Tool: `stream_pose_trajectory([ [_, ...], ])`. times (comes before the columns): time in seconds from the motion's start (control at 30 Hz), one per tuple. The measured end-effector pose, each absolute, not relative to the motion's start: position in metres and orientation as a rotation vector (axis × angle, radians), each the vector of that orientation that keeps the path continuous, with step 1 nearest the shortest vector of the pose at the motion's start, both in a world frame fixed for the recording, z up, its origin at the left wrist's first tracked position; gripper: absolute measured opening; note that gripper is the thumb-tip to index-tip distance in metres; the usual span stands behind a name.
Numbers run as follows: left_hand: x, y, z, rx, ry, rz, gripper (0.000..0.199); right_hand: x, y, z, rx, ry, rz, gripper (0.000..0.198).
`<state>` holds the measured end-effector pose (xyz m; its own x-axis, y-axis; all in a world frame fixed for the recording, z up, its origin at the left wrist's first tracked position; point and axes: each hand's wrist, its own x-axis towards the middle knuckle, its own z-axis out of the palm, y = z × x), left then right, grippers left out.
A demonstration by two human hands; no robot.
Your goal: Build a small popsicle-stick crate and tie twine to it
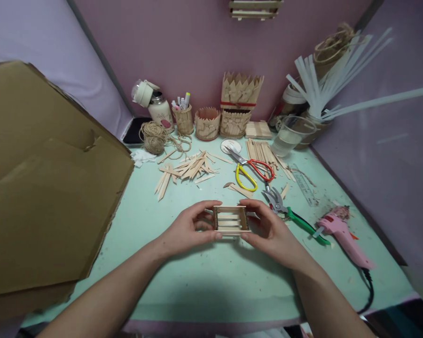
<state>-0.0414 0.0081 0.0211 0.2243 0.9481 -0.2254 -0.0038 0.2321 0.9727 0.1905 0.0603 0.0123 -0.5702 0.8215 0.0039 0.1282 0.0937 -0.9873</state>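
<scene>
Between my two hands is a small slatted wooden crate [229,232], its open side facing up toward me. Pale slats with gaps form its bottom, and darker strips line the two short ends. My left hand [193,225] grips the left end, thumb at the near edge and index finger at the far edge. At the right end my right hand [268,230] pinches it the same way. Beyond the crate lie red-and-yellow-handled scissors [255,170]. Green-handled pruning shears [296,218] rest just past my right hand.
A pink glue gun [347,237] with a black cord lies at the right. Loose craft sticks [193,168], a twine ball [154,137] and a plastic cup of liquid [285,138] stand farther back. A large cardboard sheet [56,188] blocks the left side.
</scene>
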Motion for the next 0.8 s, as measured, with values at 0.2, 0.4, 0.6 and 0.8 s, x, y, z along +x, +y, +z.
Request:
stream_pose_trajectory([
  [0.2,-0.0417,0.0075,0.021,1.107,1.119,0.901,0.062,0.1912,0.0607,0.0112,-0.927,-1.785,1.516,0.044],
  [0.4,-0.0419,0.0092,0.0218,1.095,1.125,0.9,0.062,0.1917,0.0611,0.0108,-0.905,-1.777,1.542,0.043],
  [0.6,-0.0418,0.0096,0.0207,1.082,1.121,0.902,0.06,0.192,0.0619,0.0109,-0.896,-1.776,1.552,0.042],
  [0.8,-0.0426,0.0095,0.0189,1.076,1.122,0.902,0.06,0.1938,0.0612,0.0087,-0.884,-1.776,1.568,0.042],
])
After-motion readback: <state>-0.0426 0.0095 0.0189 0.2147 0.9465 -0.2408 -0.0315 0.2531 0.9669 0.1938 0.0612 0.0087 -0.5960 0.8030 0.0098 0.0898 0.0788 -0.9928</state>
